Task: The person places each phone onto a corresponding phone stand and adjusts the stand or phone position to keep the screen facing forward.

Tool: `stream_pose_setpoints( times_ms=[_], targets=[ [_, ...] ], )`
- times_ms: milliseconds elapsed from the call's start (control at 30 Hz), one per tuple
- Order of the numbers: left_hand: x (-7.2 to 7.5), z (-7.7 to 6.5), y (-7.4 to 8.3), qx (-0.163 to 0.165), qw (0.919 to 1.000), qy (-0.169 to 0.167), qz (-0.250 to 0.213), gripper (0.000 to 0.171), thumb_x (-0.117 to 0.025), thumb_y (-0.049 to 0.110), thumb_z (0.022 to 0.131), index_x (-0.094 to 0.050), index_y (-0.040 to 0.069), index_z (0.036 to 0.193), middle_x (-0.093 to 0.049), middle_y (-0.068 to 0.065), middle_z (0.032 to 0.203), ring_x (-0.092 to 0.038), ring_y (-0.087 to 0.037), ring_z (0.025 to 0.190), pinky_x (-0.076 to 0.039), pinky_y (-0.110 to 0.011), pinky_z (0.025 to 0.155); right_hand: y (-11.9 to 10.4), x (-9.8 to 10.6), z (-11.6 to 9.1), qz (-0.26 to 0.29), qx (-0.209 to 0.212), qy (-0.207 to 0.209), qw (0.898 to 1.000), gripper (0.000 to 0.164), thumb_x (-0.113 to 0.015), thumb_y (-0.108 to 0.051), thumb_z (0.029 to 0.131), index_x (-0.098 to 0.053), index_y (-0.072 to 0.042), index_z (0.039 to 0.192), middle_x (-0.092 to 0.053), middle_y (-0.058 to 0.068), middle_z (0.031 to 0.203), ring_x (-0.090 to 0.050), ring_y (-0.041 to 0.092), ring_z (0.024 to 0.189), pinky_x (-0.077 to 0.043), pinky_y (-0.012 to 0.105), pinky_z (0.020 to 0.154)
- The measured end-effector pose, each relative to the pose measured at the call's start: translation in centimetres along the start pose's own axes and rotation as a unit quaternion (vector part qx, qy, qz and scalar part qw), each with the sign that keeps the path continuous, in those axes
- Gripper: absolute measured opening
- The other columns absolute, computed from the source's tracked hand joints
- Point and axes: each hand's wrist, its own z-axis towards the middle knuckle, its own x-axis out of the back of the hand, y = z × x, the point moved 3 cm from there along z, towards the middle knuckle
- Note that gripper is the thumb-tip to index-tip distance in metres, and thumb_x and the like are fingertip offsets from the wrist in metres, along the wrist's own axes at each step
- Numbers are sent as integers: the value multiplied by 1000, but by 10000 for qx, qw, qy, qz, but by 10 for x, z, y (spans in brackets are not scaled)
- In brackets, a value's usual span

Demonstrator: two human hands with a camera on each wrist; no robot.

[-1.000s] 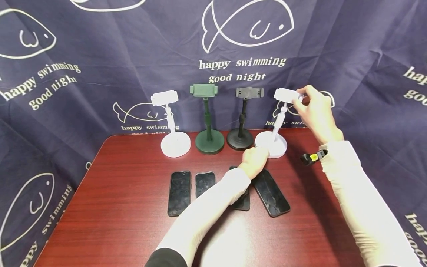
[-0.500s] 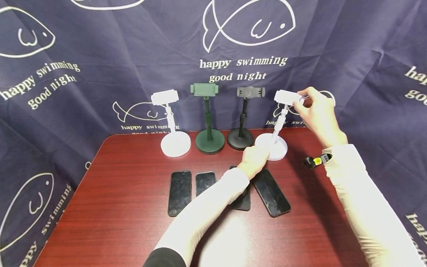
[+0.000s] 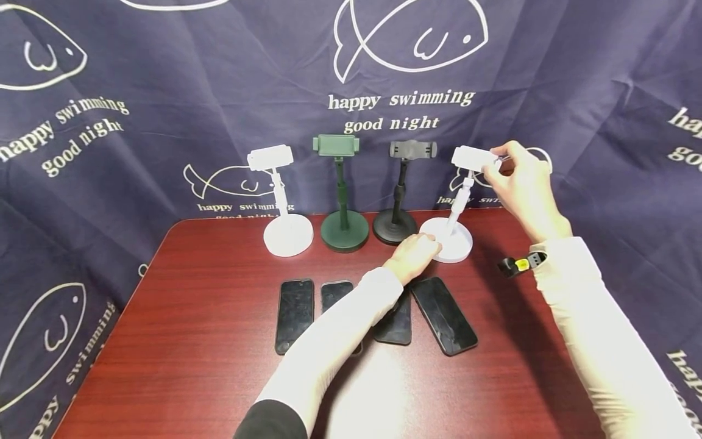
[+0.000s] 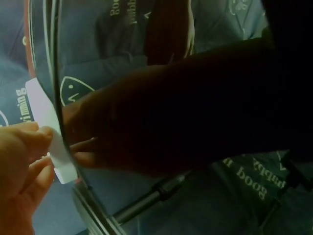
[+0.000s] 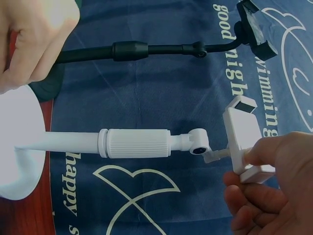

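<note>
Navy fish-print fabric [image 3: 263,79] is curtaining off a makeshift workspace
The printed cloth is hanging behind a reddish surface [image 3: 164,353], where phones [image 3: 444,316] and phone stands [image 3: 459,201] are forming rows.

The rightmost white phone stand [image 3: 459,204] sits upright, round base [image 3: 460,245] down.

Four stands [image 3: 344,231] line the back of the tabletop [image 3: 214,305], before a cloth [image 3: 230,73]; in front of them four phones [image 3: 444,316] lie side by side.

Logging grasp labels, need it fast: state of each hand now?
Left hand: closed, gripping the round base of the rightmost white stand at its edge.
Right hand: closed, pinching that stand's clamp.
</note>
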Motion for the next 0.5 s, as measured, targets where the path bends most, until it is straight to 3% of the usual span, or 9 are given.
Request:
stream_pose_setpoints(
  times_ms=[133, 267, 367, 500],
  targets=[
    [3, 1, 0, 26, 9998, -112, -156, 18, -58, 16, 102, -74, 20, 107, -74, 5, 108, -73, -16, 96, -59, -30, 83, 1, 1, 0, 30, 24, 8, 10000, 25, -64, -13, 93, -69, -1, 115, -74, 26, 90, -39, -26, 66, -39, 23, 81],
    [8, 0, 2, 257, 9977, -40, -629, 17, -56, 18, 102, -73, 17, 102, -75, 3, 103, -73, -17, 93, -58, -31, 82, 3, 1, 0, 84, 96, 24, 9999, 25, -65, -12, 93, -68, 0, 114, -74, 27, 89, -38, -26, 66, -40, 45, 93],
    [11, -2, 2, 286, 9960, 25, -844, 17, -56, 19, 103, -73, 16, 102, -75, 2, 102, -73, -17, 94, -58, -30, 82, 3, 2, 0, 71, 79, 25, 9999, 25, -65, -12, 93, -69, -1, 114, -74, 27, 89, -39, -27, 67, -40, 46, 94],
    [14, -3, 3, 215, 9968, 50, -772, 17, -56, 18, 103, -73, 15, 103, -75, 2, 103, -74, -18, 94, -58, -30, 82, 2, 2, -1, 52, 121, 13, 9999, 24, -65, -12, 93, -69, -2, 114, -74, 26, 88, -39, -29, 67, -42, 44, 93]
  ],
)
